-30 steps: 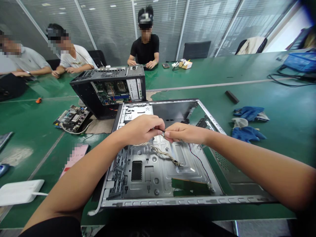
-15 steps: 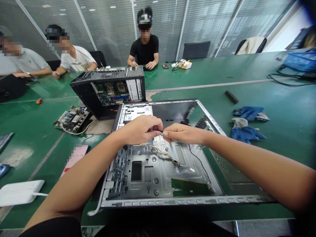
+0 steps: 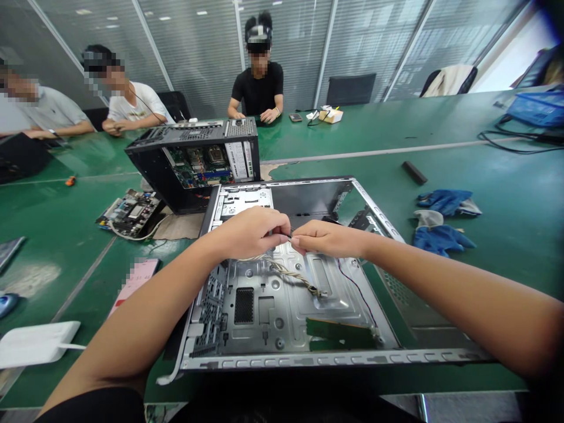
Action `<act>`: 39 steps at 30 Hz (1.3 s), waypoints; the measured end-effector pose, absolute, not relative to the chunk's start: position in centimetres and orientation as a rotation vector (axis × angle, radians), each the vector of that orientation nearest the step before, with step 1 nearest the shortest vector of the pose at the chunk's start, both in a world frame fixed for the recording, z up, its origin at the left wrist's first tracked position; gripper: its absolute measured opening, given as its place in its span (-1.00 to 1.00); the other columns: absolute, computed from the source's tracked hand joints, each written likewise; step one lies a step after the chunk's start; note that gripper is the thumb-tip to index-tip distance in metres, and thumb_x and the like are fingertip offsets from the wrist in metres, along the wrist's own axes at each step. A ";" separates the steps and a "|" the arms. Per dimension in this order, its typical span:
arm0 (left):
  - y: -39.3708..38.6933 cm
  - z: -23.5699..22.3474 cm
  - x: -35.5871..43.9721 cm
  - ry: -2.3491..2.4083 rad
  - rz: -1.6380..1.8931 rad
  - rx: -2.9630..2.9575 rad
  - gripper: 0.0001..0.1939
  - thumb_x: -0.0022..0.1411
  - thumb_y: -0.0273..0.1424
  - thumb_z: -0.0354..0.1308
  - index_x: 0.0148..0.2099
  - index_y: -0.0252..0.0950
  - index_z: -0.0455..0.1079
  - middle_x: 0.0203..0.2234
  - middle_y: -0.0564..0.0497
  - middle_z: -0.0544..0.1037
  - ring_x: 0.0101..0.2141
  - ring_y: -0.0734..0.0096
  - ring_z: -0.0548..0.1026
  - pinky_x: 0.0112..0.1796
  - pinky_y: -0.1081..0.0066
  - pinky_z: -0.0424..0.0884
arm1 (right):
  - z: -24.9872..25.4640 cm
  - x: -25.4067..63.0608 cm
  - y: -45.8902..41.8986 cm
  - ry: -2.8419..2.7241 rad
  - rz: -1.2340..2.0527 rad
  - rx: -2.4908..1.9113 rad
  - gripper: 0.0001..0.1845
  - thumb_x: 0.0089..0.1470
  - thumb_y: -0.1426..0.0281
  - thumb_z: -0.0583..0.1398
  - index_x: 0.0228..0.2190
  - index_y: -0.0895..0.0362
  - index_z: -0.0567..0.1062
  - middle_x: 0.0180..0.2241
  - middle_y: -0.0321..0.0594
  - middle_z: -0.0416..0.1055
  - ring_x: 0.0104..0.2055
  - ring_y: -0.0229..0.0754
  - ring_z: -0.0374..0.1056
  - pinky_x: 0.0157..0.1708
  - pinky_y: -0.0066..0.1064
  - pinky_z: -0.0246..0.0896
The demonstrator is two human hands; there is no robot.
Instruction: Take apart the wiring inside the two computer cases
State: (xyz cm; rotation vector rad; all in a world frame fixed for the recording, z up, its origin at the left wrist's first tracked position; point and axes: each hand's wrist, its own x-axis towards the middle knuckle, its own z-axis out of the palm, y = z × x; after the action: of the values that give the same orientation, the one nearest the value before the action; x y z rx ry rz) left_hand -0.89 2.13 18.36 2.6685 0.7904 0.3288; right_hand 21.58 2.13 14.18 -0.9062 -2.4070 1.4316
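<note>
Above an open computer case (image 3: pixel 291 357) lying flat, my left hand (image 3: pixel 259 230) and my right hand (image 3: pixel 328 238) meet fingertip to fingertip. Both are closed in a pinch. Between them shows a small, thin dark piece (image 3: pixel 289 237), too small to name, its ends hidden by my fingers. Just below, a twisted bundle of beige wires (image 3: pixel 293 275) runs across the bare metal floor of the case. A thin dark wire (image 3: pixel 356 288) curves down on the right. Near the front rim lies a green memory stick (image 3: pixel 339 333).
A second computer case (image 3: pixel 189 138) stands upright behind, beside a loose circuit board (image 3: pixel 132 212). Blue gloves (image 3: pixel 443 241) and a dark bar (image 3: pixel 414 173) lie at right. A pink phone (image 3: pixel 136 282) and white adapter (image 3: pixel 37 343) sit at left. Several people sit across the table.
My hands stay almost still, pinched together over the case. Across the table, the person in the white shirt has brought their hands together.
</note>
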 end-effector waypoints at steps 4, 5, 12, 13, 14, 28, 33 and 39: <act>2.1 18.5 -0.8 0.796 0.287 2.678 -0.84 0.30 -0.42 0.04 -0.23 -0.29 0.45 -0.39 0.01 0.57 -0.38 0.41 0.42 -0.33 0.40 0.23 | 14.1 21.5 2.1 -2.423 1.415 -0.873 -0.59 0.31 0.20 0.01 -0.54 0.13 0.29 -0.57 -0.39 0.10 -0.51 -0.33 -0.01 -0.48 -0.40 -0.07; 2.1 18.5 -0.8 0.797 0.278 2.676 -0.84 0.30 -0.42 0.04 -0.23 -0.29 0.45 -0.39 0.01 0.57 -0.38 0.41 0.42 -0.32 0.40 0.23 | 14.0 21.6 2.1 -2.426 1.415 -0.867 -0.59 0.31 0.21 0.01 -0.54 0.12 0.29 -0.56 -0.38 0.10 -0.51 -0.33 0.00 -0.48 -0.40 -0.07; 2.1 18.6 -0.7 0.794 0.246 2.653 -0.82 0.32 -0.39 0.01 -0.21 -0.30 0.44 -0.37 0.00 0.56 -0.36 0.40 0.41 -0.31 0.39 0.22 | 13.9 21.7 2.2 -2.418 1.407 -0.835 -0.60 0.32 0.23 0.03 -0.53 0.14 0.31 -0.55 -0.38 0.12 -0.50 -0.34 0.01 -0.46 -0.41 -0.06; 2.1 18.6 -0.7 0.793 0.248 2.650 -0.82 0.32 -0.39 0.01 -0.22 -0.30 0.44 -0.37 0.00 0.56 -0.36 0.40 0.40 -0.31 0.39 0.22 | 14.0 21.6 2.2 -2.413 1.413 -0.836 -0.59 0.32 0.23 0.02 -0.53 0.14 0.31 -0.55 -0.38 0.12 -0.50 -0.34 0.01 -0.46 -0.41 -0.06; 2.1 18.6 -0.7 0.794 0.252 2.647 -0.82 0.32 -0.39 0.01 -0.22 -0.30 0.43 -0.37 0.00 0.55 -0.36 0.40 0.40 -0.31 0.39 0.22 | 14.0 21.6 2.2 -2.406 1.421 -0.839 -0.58 0.32 0.21 0.02 -0.53 0.14 0.32 -0.56 -0.38 0.11 -0.51 -0.34 0.00 -0.47 -0.40 -0.06; 2.9 17.8 -1.3 1.104 0.231 2.643 -0.76 0.34 -0.44 -0.12 -0.17 -0.28 0.39 -0.28 -0.05 0.53 -0.29 0.33 0.41 -0.26 0.34 0.25 | 13.8 21.6 2.3 -2.030 1.631 -1.041 -0.68 0.32 0.26 0.01 -0.35 0.16 0.42 -0.45 -0.26 0.29 -0.42 -0.27 0.17 -0.39 -0.39 0.10; 2.5 17.4 -1.5 1.143 0.042 2.736 -0.76 0.29 -0.46 -0.09 -0.09 -0.30 0.37 -0.20 -0.12 0.48 -0.21 0.23 0.42 -0.19 0.27 0.29 | 13.9 21.6 2.4 -2.100 1.491 -1.098 -0.71 0.31 0.30 0.03 -0.40 0.15 0.40 -0.57 -0.37 0.14 -0.52 -0.31 0.02 -0.50 -0.40 -0.08; 1.8 18.1 -0.9 0.964 0.202 2.819 -0.78 0.29 -0.34 0.07 -0.07 -0.32 0.40 -0.19 -0.12 0.49 -0.16 0.21 0.43 -0.12 0.27 0.32 | 13.8 21.6 2.1 -1.999 1.577 -1.066 -0.72 0.32 0.29 0.04 -0.41 0.13 0.36 -0.58 -0.42 0.05 -0.54 -0.32 -0.07 -0.51 -0.40 -0.14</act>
State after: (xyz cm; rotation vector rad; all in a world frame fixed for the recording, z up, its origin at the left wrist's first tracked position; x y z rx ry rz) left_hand -0.90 1.85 18.12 2.8187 0.9636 0.2022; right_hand 21.61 2.08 13.84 -1.0657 -1.9992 1.5769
